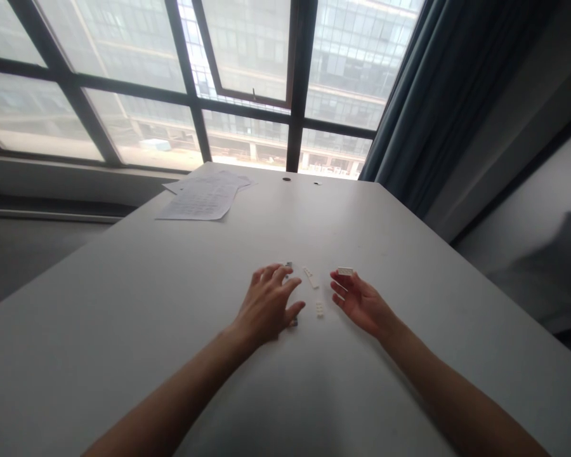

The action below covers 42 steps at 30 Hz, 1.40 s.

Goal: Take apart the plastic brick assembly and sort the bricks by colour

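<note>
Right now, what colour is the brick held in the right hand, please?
The brick is off-white, as the head view shows.

The white table [276, 219] carries pale bricks [319, 310] (small, studded) and papers [200, 200].

Papers [200, 198] lay left of centre on the white surface [347, 219]; a window [193, 99] spanned the top, a blue curtain [433, 95] upper right.

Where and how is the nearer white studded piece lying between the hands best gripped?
Probably pinch the piece by its long sides, from above and the left, with the open left hand: it lies flat, those sides face the two hands, and the right hand holds a white brick.
</note>
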Motion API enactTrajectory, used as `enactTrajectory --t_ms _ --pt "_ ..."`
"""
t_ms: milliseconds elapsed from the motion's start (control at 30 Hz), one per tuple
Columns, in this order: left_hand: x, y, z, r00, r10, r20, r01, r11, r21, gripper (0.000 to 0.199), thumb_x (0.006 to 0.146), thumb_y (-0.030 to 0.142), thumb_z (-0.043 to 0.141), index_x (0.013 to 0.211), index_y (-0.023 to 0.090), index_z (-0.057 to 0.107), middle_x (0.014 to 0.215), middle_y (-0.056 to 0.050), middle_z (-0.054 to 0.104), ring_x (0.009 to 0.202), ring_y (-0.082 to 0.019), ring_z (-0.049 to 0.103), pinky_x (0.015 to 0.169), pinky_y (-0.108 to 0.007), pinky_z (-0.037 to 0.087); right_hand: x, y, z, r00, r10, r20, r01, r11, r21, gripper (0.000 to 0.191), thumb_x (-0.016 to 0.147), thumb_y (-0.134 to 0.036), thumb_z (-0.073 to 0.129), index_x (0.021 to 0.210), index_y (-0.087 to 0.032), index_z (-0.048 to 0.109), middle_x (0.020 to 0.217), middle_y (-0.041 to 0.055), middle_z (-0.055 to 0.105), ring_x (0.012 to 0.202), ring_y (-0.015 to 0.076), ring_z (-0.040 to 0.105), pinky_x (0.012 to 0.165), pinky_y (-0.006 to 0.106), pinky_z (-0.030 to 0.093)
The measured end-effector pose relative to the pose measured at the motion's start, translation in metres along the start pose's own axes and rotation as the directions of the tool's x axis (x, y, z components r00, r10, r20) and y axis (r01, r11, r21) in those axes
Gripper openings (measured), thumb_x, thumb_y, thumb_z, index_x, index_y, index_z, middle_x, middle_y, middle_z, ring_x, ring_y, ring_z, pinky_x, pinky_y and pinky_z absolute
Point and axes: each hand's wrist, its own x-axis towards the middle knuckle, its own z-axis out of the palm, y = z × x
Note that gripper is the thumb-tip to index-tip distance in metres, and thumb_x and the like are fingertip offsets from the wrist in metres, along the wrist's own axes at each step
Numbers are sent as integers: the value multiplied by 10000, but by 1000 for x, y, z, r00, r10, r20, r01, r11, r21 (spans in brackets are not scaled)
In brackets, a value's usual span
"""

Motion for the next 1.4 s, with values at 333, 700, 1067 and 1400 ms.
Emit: enactTrajectory --t_ms 333,700,1067,1400 --pt "53 4 58 969 -155 195 162 986 -22 304 737 422 672 968 225 677 1144 -99 610 1109 -305 471 948 -452 321 9 13 -23 995 -82 -48 74 985 -158 302 811 -504 628 963 -246 667 1103 43 682 891 186 635 760 335 506" --pt "61 7 63 952 -248 177 276 948 -160 260 727 369 661 902 178 684 1102 -126 610 1115 -325 446 974 -485 272 10 16 -18 995 -83 -54 77 990 -116 289 799 -486 643 957 -247 676 1097 37 683 880 181 633 751 332 502" --pt "41 0 40 945 -306 119 288 600 -746 428 872 525 475 1064 178 636 1073 -112 645 1046 -249 557 938 -435 399 6 16 -10 998 -64 25 68 976 -207 328 866 -537 523 987 -261 652 1159 47 659 935 197 624 815 374 493" --pt "-14 6 2 905 -392 164 267 223 -938 276 850 429 570 990 191 559 970 -65 646 905 -193 613 793 -345 487 -15 19 17 978 -135 159 197 851 -487 341 890 -514 499 1047 -242 633 1135 73 629 890 186 602 767 340 496"
